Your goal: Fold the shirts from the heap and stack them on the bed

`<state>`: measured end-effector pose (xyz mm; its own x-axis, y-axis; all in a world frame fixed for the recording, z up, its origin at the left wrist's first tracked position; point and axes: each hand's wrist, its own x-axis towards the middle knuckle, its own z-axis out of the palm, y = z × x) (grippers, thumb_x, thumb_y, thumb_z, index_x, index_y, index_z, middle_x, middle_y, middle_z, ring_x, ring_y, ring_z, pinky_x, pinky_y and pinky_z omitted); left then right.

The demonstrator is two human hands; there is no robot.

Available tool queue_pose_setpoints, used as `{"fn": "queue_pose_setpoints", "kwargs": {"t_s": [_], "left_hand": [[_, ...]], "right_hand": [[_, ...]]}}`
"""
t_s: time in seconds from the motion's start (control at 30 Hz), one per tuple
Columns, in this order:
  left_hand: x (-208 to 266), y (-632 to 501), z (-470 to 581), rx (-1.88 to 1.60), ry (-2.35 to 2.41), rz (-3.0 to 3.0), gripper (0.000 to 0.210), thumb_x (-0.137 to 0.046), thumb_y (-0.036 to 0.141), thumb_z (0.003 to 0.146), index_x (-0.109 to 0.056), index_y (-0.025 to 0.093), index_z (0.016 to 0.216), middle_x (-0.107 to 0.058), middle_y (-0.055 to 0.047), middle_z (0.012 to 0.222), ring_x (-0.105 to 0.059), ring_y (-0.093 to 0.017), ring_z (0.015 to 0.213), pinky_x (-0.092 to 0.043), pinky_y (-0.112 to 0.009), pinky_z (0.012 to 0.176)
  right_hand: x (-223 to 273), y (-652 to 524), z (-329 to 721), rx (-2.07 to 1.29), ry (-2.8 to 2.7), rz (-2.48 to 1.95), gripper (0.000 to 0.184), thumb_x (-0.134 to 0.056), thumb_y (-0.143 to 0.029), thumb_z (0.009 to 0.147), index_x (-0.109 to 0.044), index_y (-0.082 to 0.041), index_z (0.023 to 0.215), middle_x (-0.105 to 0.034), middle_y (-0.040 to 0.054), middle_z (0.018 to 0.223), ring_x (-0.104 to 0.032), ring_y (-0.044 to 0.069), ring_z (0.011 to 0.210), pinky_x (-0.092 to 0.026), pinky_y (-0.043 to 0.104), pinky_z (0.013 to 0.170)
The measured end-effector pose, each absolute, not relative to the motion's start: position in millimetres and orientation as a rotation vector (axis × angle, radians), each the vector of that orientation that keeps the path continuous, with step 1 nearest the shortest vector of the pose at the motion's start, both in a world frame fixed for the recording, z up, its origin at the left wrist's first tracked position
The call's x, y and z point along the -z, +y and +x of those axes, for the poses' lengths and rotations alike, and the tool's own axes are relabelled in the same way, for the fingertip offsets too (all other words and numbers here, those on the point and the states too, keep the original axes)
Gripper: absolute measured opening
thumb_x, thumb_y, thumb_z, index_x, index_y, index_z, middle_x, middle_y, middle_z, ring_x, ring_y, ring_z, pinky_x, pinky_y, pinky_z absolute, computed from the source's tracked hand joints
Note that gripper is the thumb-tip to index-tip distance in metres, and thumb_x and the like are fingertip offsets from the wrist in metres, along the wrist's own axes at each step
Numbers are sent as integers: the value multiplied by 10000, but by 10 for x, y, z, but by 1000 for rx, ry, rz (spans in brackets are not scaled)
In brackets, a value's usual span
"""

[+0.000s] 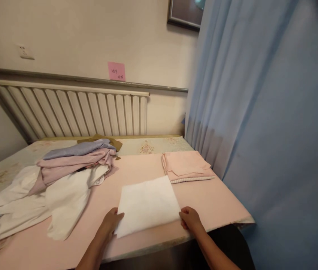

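Note:
A white folded cloth is stretched between my two hands above the pink tabletop cover. My left hand pinches its left edge, thumb on top. At the right corner my right hand grips the cloth with curled fingers. Just beyond it lies a neat stack of folded pink clothes, with a striped edge showing underneath. To the left is a loose heap of garments: a white one in front, a pink one and a blue-grey one behind.
A blue curtain hangs along the right side. Behind the table stand a white radiator and a wall with a pink note. A dark seat shows under the table's right front edge.

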<state>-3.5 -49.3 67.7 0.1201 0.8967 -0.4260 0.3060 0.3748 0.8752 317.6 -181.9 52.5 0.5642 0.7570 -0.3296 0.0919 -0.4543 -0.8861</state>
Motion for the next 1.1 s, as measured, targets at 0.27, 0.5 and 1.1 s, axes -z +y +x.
{"fn": "queue_pose_setpoints", "kwargs": {"t_s": [0.27, 0.5, 1.1], "left_hand": [[-597, -576, -141, -642, 1440, 1192, 129, -522, 174, 754, -569, 143, 869, -650, -14, 703, -587, -134, 572, -436, -218, 516], [-603, -635, -163, -667, 1447, 1197, 130, -565, 194, 733, -588, 145, 851, -667, -22, 734, -613, -147, 612, -468, -229, 549], [-554, -598, -168, -696, 1428, 1119, 93, -537, 117, 774, -582, 129, 855, -662, -19, 672, -591, -138, 549, -428, -217, 510]], "right_hand": [[-584, -1925, 3212, -579, -1149, -2128, 183, -515, -110, 660, -631, -199, 771, -626, -7, 673, -568, 158, 679, -357, 235, 622], [-431, -2021, 3085, -19, -1571, -2315, 238, -412, -100, 815, -610, -194, 910, -646, 62, 889, -612, 189, 820, -379, 259, 677], [-566, -1814, 3090, -1141, -577, -1605, 175, -582, -228, 693, -426, -212, 616, -514, -45, 535, -558, 124, 561, -411, 214, 557]]}}
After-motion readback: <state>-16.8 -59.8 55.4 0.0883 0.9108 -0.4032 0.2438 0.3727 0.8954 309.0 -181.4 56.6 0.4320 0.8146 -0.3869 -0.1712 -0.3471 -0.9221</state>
